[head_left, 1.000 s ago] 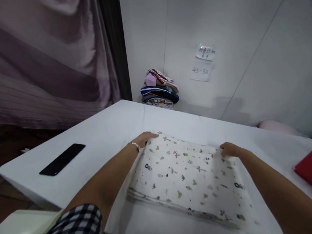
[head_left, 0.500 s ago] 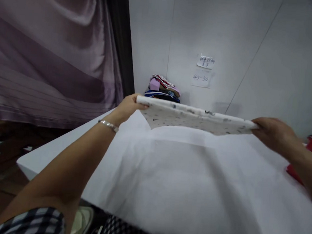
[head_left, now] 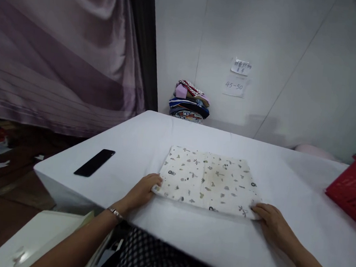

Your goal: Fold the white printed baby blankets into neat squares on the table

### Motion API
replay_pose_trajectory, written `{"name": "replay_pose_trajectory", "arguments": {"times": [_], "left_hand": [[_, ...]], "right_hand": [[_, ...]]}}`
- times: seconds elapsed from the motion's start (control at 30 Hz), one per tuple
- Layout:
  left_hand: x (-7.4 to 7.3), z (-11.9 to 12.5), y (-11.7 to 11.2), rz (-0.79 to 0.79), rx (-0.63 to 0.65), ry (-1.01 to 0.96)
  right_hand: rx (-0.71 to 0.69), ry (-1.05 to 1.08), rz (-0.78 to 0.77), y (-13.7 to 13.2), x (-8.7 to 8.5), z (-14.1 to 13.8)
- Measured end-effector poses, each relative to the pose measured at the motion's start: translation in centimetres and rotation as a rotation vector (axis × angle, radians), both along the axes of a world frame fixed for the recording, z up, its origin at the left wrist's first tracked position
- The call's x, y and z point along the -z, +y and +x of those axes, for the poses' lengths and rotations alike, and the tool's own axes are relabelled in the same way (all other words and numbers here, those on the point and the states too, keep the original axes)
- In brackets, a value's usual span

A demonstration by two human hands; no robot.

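A folded white cloth (head_left: 208,179) printed with small grey and brown figures lies flat on the white table (head_left: 153,135). My left hand (head_left: 141,192) pinches its near left corner, fingers closed on the cloth's edge. My right hand (head_left: 271,220) rests at the near right corner, fingers curled against the cloth. A thin bracelet sits on my left wrist.
A black phone (head_left: 95,162) lies on the table's left part. A stack of folded clothes (head_left: 189,103) stands at the far edge by the wall. A red basket (head_left: 352,188) sits at the right. Paper notes (head_left: 236,78) hang on the wall. A purple curtain (head_left: 58,44) hangs on the left.
Both hands lifted the cloth off the table, folded it toward me and laid it down flat. They now hold its near corners instead of the far ones.
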State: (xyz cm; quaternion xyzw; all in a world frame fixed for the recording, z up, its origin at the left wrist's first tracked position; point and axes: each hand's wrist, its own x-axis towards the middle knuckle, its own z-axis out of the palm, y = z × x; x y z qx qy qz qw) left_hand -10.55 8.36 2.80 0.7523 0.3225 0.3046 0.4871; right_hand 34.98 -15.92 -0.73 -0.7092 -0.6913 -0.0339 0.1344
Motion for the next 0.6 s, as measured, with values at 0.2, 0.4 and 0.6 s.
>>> {"name": "replay_pose_trajectory", "arguments": {"times": [0.2,0.4,0.6], "left_hand": [[-1.5,0.7,1.0,-0.487,-0.351,-0.006],[-1.5,4.1,2.6,-0.578,-0.498,0.063],[-3.4,4.5,2.9,-0.866,-0.242,0.009]], "right_hand": [[0.07,0.429,-0.034,4.0,-4.7,-5.1],[-0.04,0.423,-0.002,11.3,-4.3,-12.6],[-0.106,0.417,-0.125,13.3,0.1,-13.8]]}}
